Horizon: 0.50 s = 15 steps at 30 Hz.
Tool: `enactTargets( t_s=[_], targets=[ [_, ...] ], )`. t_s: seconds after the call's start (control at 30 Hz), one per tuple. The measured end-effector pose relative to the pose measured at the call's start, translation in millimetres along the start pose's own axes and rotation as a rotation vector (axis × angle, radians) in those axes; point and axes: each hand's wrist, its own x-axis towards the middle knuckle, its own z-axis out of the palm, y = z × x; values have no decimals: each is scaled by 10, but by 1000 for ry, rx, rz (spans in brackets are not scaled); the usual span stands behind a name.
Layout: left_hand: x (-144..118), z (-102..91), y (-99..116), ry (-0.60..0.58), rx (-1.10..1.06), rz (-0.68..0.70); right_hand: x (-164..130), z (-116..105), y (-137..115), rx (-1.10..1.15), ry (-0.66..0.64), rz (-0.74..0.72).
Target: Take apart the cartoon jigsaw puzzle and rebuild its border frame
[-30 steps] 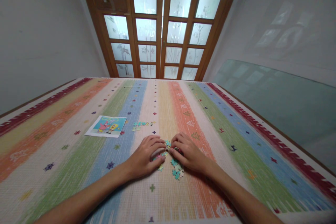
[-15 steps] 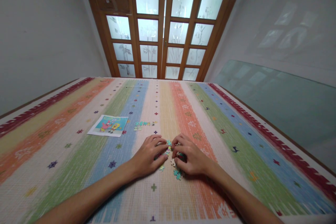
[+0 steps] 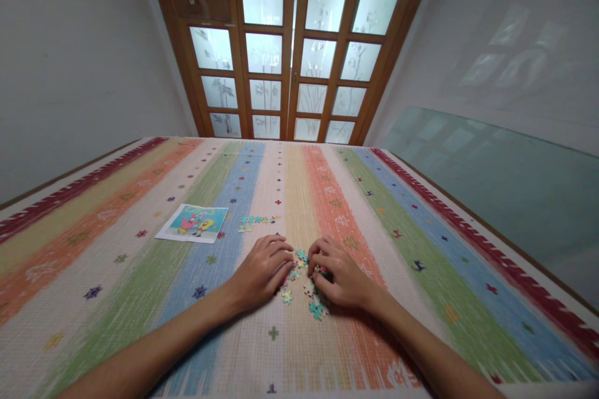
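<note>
A loose pile of small jigsaw puzzle pieces (image 3: 302, 257) in teal, yellow and pink lies on the striped cloth between both hands. My left hand (image 3: 266, 269) rests at the left of the pile, fingers loosely bent and apart, fingertips by the pieces. From the right, my right hand (image 3: 339, 274) arches over more pieces, its thumb and fingers curved with a gap; some pieces beneath it are hidden. Teal puzzle pieces (image 3: 316, 310) lie below its thumb. A yellow-green puzzle piece (image 3: 286, 295) sits apart below my left hand. Neither hand visibly lifts a piece.
A printed cartoon picture (image 3: 194, 223) lies flat at the left. Beside it is a joined strip of puzzle pieces (image 3: 257, 221). The striped tablecloth (image 3: 299, 349) covers the table. A frosted glass panel (image 3: 491, 187) stands along the right, and wooden glazed doors (image 3: 287, 50) are behind.
My left hand has drawn slightly left, away from the pile, uncovering more pieces in the middle. My right hand has shifted only a little, its fingers still over the pieces.
</note>
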Motion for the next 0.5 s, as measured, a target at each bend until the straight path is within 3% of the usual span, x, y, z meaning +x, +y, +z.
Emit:
enactTargets(
  t_s=[0.17, 0.3, 0.5],
  targets=[
    [-13, -282, -315, 142, 258, 17, 5, -13, -42, 12, -40, 6],
    [-62, -478, -609, 206, 385, -56, 0, -3, -33, 21, -29, 0],
    [-132, -497, -765, 140, 402, -51, -5, -12, -35, 33, -41, -4]
  ],
)
